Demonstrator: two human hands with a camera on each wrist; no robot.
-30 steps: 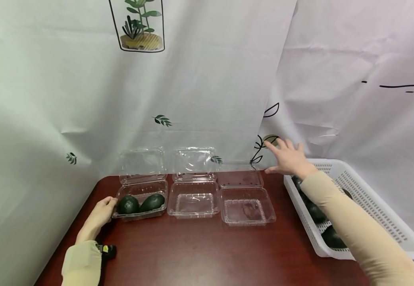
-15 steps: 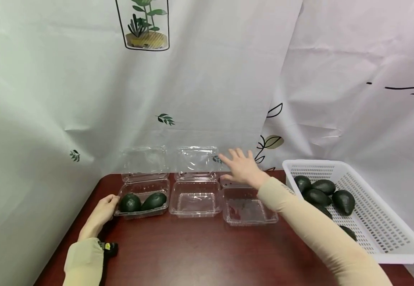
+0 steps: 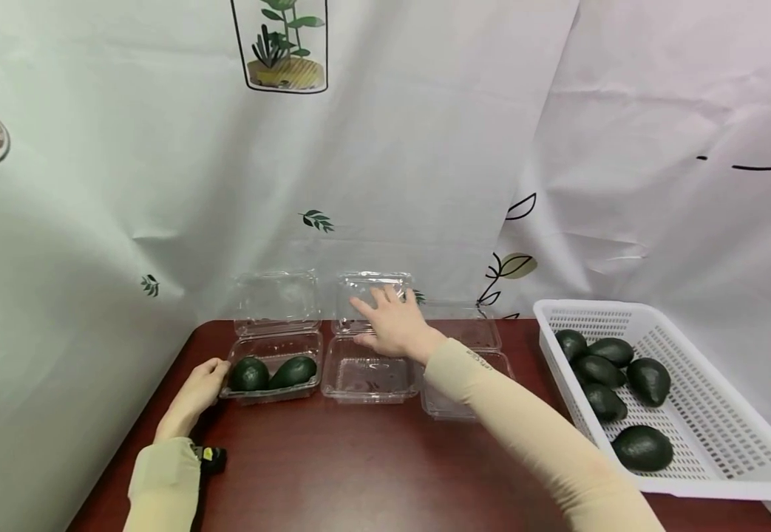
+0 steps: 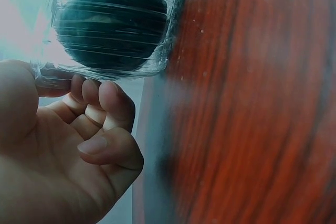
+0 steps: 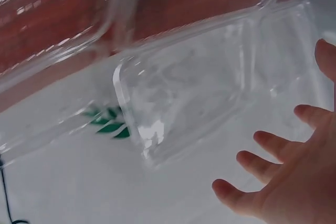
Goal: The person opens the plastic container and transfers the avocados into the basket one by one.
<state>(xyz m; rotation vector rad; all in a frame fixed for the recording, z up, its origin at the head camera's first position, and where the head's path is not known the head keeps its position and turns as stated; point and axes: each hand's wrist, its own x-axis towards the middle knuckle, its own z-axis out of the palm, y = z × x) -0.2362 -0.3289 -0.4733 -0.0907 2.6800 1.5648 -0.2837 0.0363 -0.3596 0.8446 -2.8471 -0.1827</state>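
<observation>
At the table's left, my left hand (image 3: 200,388) pinches the left rim of a clear plastic clamshell container (image 3: 272,344). Two dark green avocados (image 3: 293,372) lie in its base, and its lid stands raised behind. In the left wrist view, the fingers (image 4: 116,100) are curled at the rim, just below one avocado (image 4: 113,19). My right hand (image 3: 395,325), fingers spread and holding nothing, hovers over the middle clamshell (image 3: 368,380), which has no avocado in it. Its raised lid (image 5: 184,82) appears beside the spread right hand (image 5: 294,177) in the right wrist view.
A third clamshell (image 3: 448,399) stands to the right, partly behind the right forearm. Farther right, a white plastic basket (image 3: 724,384) holds several loose avocados (image 3: 643,448). A printed white cloth (image 3: 425,148) hangs behind the dark red table (image 3: 358,458).
My right hand has swept left, from near the basket across the third clamshell to the middle one, staying spread. My left hand keeps its hold on the left container. The view has turned slightly left.
</observation>
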